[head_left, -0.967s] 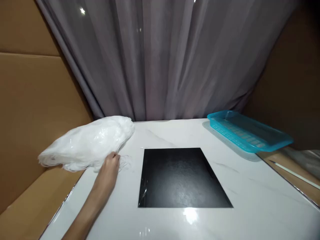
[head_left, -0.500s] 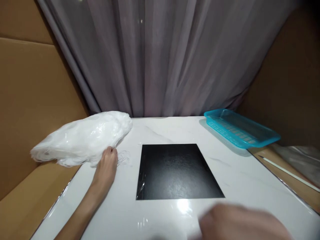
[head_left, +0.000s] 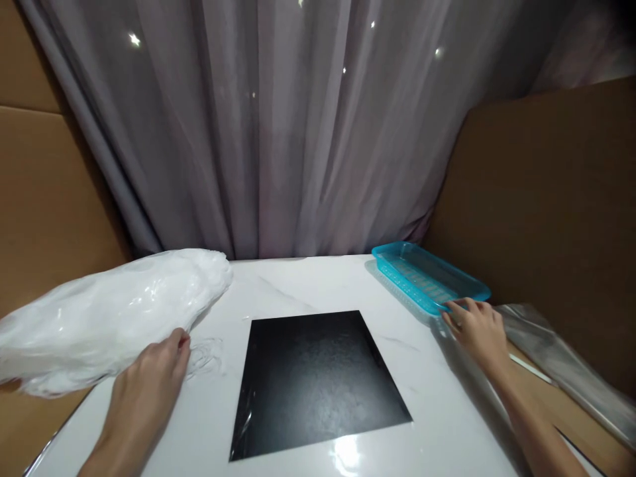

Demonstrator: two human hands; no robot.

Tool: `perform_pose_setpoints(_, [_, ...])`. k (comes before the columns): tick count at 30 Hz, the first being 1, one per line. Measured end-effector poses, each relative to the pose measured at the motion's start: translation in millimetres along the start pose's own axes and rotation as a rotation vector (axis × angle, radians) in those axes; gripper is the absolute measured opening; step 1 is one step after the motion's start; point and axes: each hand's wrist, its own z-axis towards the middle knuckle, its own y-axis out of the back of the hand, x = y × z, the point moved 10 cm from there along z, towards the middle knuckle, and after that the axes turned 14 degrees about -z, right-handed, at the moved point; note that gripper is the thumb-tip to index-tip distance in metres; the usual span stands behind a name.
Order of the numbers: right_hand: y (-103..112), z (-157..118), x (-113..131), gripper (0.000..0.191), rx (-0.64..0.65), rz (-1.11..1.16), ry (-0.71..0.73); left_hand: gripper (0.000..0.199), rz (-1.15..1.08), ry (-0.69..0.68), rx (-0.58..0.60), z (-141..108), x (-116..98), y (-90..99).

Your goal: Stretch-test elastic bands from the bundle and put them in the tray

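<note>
Presently the white plastic bag (head_left: 104, 315), full and crinkled, lies to the left of the black square mat (head_left: 315, 381), overhanging the left edge of the white marble-patterned table (head_left: 447, 411). The left hand (head_left: 149, 371) rests palm down against the bag's near side, fingers loosely extended and touching the plastic; whether any of it is gripped cannot be told. A few thin white strands (head_left: 206, 354) lie loose on the table between that hand and the mat. The right hand (head_left: 474, 328) is to the right of the mat, fingers partly open, their tips at the near rim of the turquoise plastic tray (head_left: 427, 278); a closed grasp is not evident. The tray sits beyond the mat's far right corner, at the table's right edge. Clear plastic sheeting (head_left: 561, 368) lies further right of the mat, past the table edge. Brown cardboard panels (head_left: 541, 199) stand on both sides, and a grey curtain (head_left: 278, 132) hangs behind the mat.
</note>
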Motion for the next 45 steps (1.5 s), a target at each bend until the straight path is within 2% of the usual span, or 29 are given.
perform_pose_setpoints(4, [-4.0, 3.5, 16.1, 0.042, 0.010, -0.063, 0.021, 0.031, -0.033, 0.067, 0.059, -0.4, 7.2, -5.0])
perform_pose_setpoints(8, [-3.3, 7.3, 22.1, 0.043, 0.006, -0.037, -0.007, 0.031, -0.008, 0.081, 0.001, -1.1, 2.9, 7.8])
perform_pose_setpoints(10, [10.6, 9.2, 26.9, 0.051, -0.047, 0.009, -0.040, 0.030, -0.035, 0.072, -0.055, -1.5, -2.6, 18.7])
perform_pose_setpoints(12, [34.0, 13.3, 43.7, 0.061, -0.120, 0.121, -0.037, 0.028, -0.132, 0.059, -0.090, -2.0, -10.1, 28.7])
perform_pose_setpoints(14, [64.0, 18.9, 79.4, 0.063, -0.160, 0.250, 0.031, 0.024, -0.271, 0.016, -0.130, -3.0, -24.2, 40.5])
perform_pose_setpoints(16, [99.5, 22.1, 132.7, 0.054, -0.137, 0.367, 0.139, 0.022, -0.471, -0.042, -0.189, -5.5, -45.3, 54.9])
perform_pose_setpoints(18, [131.2, 18.7, 197.0, 0.043, 0.054, 0.735, 0.252, 0.024, -0.786, -0.053, -0.191, -7.9, -68.7, 60.6])
perform_pose_setpoints(19, [147.6, 13.0, 229.5, 0.038, 0.171, 0.912, 0.294, 0.026, -0.982, -0.014, -0.118, -8.3, -81.4, 53.3])
perform_pose_setpoints(21, [178.3, -4.3, 286.9, 0.035, 0.397, 1.195, 0.362, 0.031, -1.337, 0.057, 0.165, -13.5, -118.6, 24.4])
perform_pose_setpoints(22, [189.4, -13.8, 308.5, 0.039, 0.487, 1.276, 0.383, 0.032, -1.471, 0.083, 0.299, -19.2, -137.2, 10.7])
perform_pose_setpoints(24, [196.8, -27.0, 330.8, 0.038, 0.569, 1.380, 0.339, 0.032, -1.650, 0.183, 0.472, -32.5, -158.6, -14.4])
perform_pose_setpoints(26, [181.4, -35.5, 334.5, 0.030, 0.600, 1.465, 0.208, 0.032, -1.736, 0.302, 0.565, -45.7, -163.5, -36.3])
perform_pose_setpoints(28, [153.3, -45.6, 334.7, 0.032, 0.676, 1.604, 0.065, 0.031, -1.774, 0.393, 0.628, -57.1, -161.5, -51.8])
perform_pose_setpoints(30, [129.2, -56.3, 338.2, 0.032, 0.793, 1.772, -0.033, 0.027, -1.819, 0.449, 0.692, -66.3, -161.1, -60.1])
perform_pose_setpoints(32, [118.9, -60.7, 338.8, 0.030, 0.857, 1.891, -0.084, 0.022, -1.902, 0.489, 0.774, -74.1, -165.4, -62.8])
perform_pose_setpoints(34, [121.0, -58.5, 335.3, 0.028, 0.859, 1.940, -0.095, 0.022, -2.021, 0.512, 0.877, -81.0, -174.1, -61.1])
perform_pose_setpoints(40, [139.9, -50.7, 324.6, 0.028, 0.844, 2.060, -0.128, 0.060, -2.298, 0.550, 1.110, -91.3, -193.8, -47.6])
perform_pose_setpoints(43, [140.8, -51.0, 322.6, 0.034, 0.847, 2.121, -0.168, 0.070, -2.372, 0.521, 1.159, -90.7, -200.2, -40.6])
perform_pose_setpoints(45, [141.6, -50.2, 321.8, 0.038, 0.846, 2.172, -0.191, 0.074, -2.421, 0.483, 1.151, -87.9, -201.4, -35.9])
